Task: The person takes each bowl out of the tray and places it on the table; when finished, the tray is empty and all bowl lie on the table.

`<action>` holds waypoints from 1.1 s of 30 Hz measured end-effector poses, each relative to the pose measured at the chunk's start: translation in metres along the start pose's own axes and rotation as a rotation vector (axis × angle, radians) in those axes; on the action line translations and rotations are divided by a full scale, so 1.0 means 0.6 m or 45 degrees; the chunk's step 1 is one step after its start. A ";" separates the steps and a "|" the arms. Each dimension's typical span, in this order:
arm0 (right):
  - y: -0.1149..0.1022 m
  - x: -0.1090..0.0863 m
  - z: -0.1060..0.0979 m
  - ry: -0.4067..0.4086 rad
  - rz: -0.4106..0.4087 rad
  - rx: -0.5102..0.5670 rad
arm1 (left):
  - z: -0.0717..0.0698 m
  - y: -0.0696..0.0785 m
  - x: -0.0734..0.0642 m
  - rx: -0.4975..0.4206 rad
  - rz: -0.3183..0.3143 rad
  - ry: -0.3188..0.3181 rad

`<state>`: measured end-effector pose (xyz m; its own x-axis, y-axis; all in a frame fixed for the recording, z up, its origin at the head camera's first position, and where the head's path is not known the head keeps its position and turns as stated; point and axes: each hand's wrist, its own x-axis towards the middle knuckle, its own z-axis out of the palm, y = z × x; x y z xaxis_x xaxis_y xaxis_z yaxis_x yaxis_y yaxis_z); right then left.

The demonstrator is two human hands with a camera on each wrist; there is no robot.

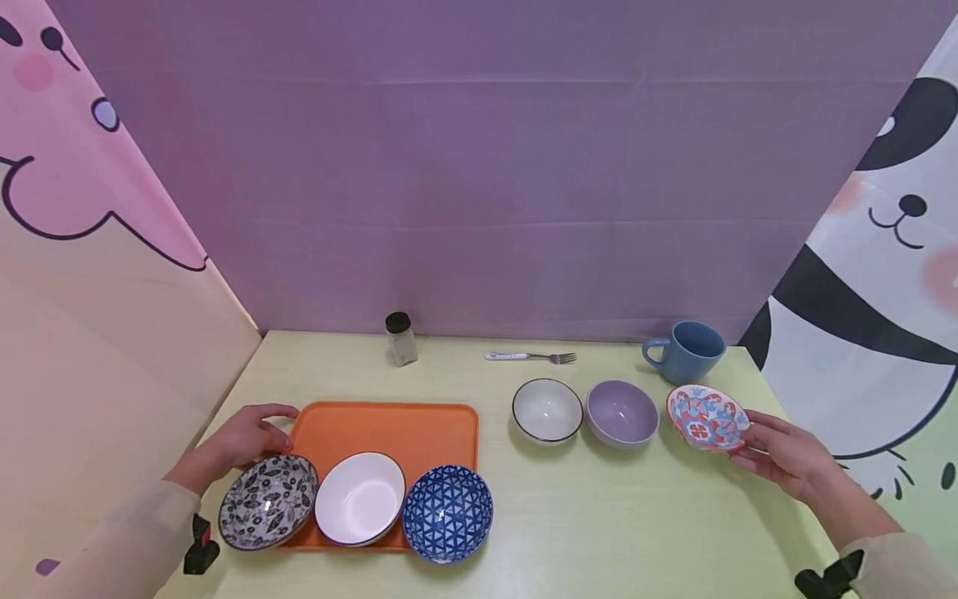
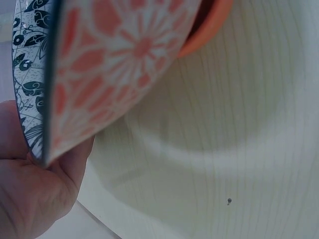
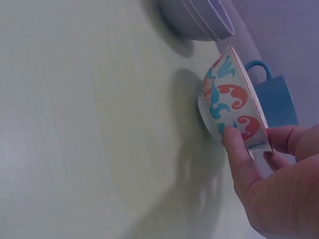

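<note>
My left hand (image 1: 250, 434) grips the far rim of a bowl (image 1: 269, 502) with black floral print inside. The left wrist view shows that bowl tilted, with a red flower pattern (image 2: 142, 47) on its outside. At the right, my right hand (image 1: 786, 453) pinches the rim of a small red-and-blue patterned bowl (image 1: 707, 418); in the right wrist view the thumb and fingers (image 3: 239, 159) lie on either side of its wall. A white bowl (image 1: 359, 499) and a blue triangle-patterned bowl (image 1: 447, 513) stand by the floral one, over the near part of an orange tray (image 1: 389, 424).
A white dark-rimmed bowl (image 1: 547, 410) and a purple bowl (image 1: 622, 413) stand right of the tray. Behind the red-and-blue bowl is a blue mug (image 1: 692, 353). A fork (image 1: 531, 357) and a black-lidded jar (image 1: 402, 339) are near the back edge. Fabric walls surround the table (image 1: 599, 516).
</note>
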<state>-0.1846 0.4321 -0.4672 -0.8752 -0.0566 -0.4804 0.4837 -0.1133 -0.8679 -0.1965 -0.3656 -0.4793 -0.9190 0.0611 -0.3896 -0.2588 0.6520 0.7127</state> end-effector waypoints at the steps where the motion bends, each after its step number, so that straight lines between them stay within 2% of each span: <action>1: 0.001 0.001 -0.001 0.005 0.004 -0.008 | 0.000 0.000 0.001 0.001 0.001 0.001; 11: 0.012 0.008 -0.003 0.028 0.048 -0.027 | 0.005 -0.008 0.005 0.015 -0.018 0.014; 18: 0.022 0.012 -0.006 -0.026 0.038 0.037 | 0.001 -0.010 0.008 0.020 -0.014 0.023; 26: 0.024 0.003 -0.003 -0.004 0.082 0.057 | -0.002 -0.013 0.013 0.010 -0.011 0.004; 33: 0.022 -0.005 -0.006 -0.003 0.069 0.015 | -0.002 -0.018 0.015 -0.014 -0.018 -0.004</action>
<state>-0.1759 0.4343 -0.4777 -0.8478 -0.0650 -0.5263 0.5302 -0.1216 -0.8391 -0.2022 -0.3732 -0.4899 -0.9143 0.0540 -0.4015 -0.2753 0.6444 0.7134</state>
